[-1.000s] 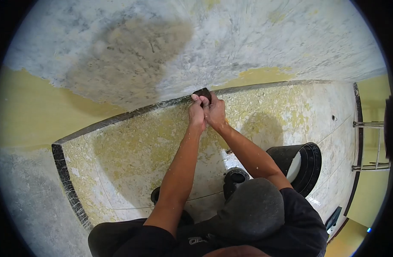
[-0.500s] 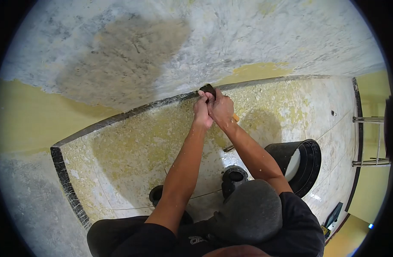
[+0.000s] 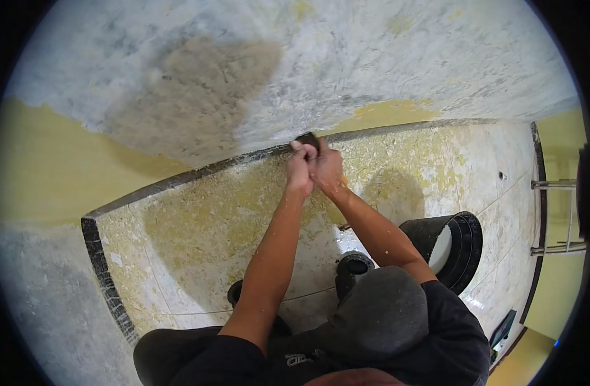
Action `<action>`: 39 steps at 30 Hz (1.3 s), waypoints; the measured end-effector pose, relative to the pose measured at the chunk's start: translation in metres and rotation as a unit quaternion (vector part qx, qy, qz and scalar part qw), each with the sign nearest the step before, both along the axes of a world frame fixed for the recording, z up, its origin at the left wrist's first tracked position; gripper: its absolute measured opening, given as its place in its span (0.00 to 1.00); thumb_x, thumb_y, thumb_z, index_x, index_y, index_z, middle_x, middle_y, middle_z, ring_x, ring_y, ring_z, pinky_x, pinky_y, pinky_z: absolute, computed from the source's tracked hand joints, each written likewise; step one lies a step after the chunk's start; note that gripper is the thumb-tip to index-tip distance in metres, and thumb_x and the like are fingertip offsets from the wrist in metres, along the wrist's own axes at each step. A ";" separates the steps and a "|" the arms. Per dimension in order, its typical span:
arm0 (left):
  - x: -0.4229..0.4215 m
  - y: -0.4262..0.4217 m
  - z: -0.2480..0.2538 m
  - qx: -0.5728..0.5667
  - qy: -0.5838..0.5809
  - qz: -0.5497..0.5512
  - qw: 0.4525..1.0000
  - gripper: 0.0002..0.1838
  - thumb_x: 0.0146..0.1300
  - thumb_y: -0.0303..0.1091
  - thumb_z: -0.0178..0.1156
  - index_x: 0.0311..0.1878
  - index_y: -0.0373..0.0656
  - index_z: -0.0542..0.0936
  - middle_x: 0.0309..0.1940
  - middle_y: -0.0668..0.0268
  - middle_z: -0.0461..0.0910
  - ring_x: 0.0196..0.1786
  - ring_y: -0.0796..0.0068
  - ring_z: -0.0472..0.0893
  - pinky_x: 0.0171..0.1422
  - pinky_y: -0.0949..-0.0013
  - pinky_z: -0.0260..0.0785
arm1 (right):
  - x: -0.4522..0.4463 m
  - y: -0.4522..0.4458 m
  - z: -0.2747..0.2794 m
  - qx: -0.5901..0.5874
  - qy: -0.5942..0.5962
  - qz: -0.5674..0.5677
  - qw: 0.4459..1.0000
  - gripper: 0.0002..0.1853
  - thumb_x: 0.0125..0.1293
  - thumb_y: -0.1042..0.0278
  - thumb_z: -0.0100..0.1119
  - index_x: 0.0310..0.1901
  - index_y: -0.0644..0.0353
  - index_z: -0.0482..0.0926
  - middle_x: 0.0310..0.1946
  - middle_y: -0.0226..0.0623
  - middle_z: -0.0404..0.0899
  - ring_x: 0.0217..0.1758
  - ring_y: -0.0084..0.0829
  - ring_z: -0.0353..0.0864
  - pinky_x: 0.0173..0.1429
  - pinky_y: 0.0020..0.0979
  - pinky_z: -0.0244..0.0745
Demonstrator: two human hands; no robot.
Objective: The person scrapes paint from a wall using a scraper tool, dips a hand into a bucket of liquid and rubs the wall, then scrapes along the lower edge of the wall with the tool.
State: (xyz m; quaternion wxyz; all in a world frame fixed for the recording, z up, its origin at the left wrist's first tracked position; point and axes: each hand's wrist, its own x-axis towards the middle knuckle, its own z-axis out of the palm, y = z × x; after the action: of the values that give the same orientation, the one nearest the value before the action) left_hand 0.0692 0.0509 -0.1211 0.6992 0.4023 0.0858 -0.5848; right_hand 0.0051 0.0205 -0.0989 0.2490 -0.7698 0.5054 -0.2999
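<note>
Wall [image 3: 346, 58] patchy white and grey with yellow areas, dark baseboard [image 3: 208, 170] along its foot; floor [image 3: 198, 257] covered in pale and yellow flakes, black bucket [image 3: 427, 237] on it near the right forearm. Left hand [image 3: 299, 172] and right hand [image 3: 327, 170] close together, both closed round a small dark block [image 3: 307, 139], which is at the baseboard, where wall meets floor; exact finger grip blurred.

Evenly bright, with soft shadows, slight blur at the grip, floor glare and strongly curved, black-vignetted edges.
</note>
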 end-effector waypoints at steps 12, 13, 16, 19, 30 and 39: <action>-0.001 -0.002 -0.009 -0.104 0.167 -0.016 0.980 0.14 0.70 0.41 0.40 0.38 0.49 0.75 0.40 0.69 0.79 0.47 0.71 0.77 0.59 0.62 0.67 | 0.003 -0.005 0.039 -0.047 0.169 0.077 0.982 0.10 0.61 0.58 0.54 0.35 0.57 0.72 0.16 0.49 0.78 0.22 0.50 0.80 0.24 0.46 0.74; 0.005 0.002 -0.007 -0.086 0.150 -0.010 0.985 0.15 0.71 0.41 0.39 0.38 0.49 0.75 0.40 0.68 0.79 0.48 0.70 0.77 0.60 0.61 0.67 | 0.006 -0.001 0.038 -0.034 0.156 0.058 0.985 0.10 0.62 0.59 0.53 0.36 0.56 0.73 0.18 0.50 0.78 0.23 0.50 0.81 0.25 0.47 0.74; 0.009 -0.001 -0.003 -0.069 0.135 0.005 0.988 0.14 0.71 0.39 0.39 0.37 0.49 0.75 0.39 0.68 0.79 0.48 0.72 0.77 0.59 0.64 0.68 | 0.005 0.001 0.028 -0.001 0.126 0.038 0.991 0.12 0.62 0.58 0.53 0.39 0.58 0.74 0.19 0.51 0.78 0.24 0.52 0.80 0.26 0.49 0.73; -0.003 -0.003 -0.003 -0.043 0.056 -0.022 0.997 0.14 0.73 0.40 0.42 0.45 0.43 0.74 0.40 0.68 0.77 0.47 0.74 0.76 0.58 0.67 0.68 | -0.007 0.001 0.011 0.041 0.036 -0.038 0.998 0.15 0.61 0.56 0.55 0.41 0.60 0.75 0.19 0.52 0.78 0.25 0.55 0.80 0.28 0.51 0.73; -0.016 -0.002 0.023 -0.124 0.158 0.013 0.980 0.16 0.72 0.48 0.42 0.37 0.52 0.76 0.37 0.74 0.79 0.45 0.70 0.78 0.56 0.62 0.69 | -0.007 0.001 0.062 0.006 0.084 0.025 0.996 0.14 0.63 0.55 0.53 0.37 0.58 0.75 0.20 0.52 0.78 0.25 0.55 0.79 0.28 0.50 0.74; -0.085 -0.039 0.040 -0.160 0.258 -0.072 0.950 0.22 0.68 0.56 0.46 0.47 0.49 0.76 0.37 0.66 0.81 0.40 0.60 0.79 0.50 0.57 0.72 | -0.087 -0.019 0.125 0.077 0.235 0.155 0.956 0.27 0.56 0.58 0.59 0.50 0.70 0.65 0.40 0.63 0.77 0.46 0.58 0.77 0.49 0.50 0.73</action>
State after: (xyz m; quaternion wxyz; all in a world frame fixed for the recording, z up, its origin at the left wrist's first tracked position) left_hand -0.0153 0.0122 -0.0814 0.6642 0.1254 0.1396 -0.7236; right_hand -0.0817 0.0016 0.0260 0.2248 -0.8662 0.4455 -0.0286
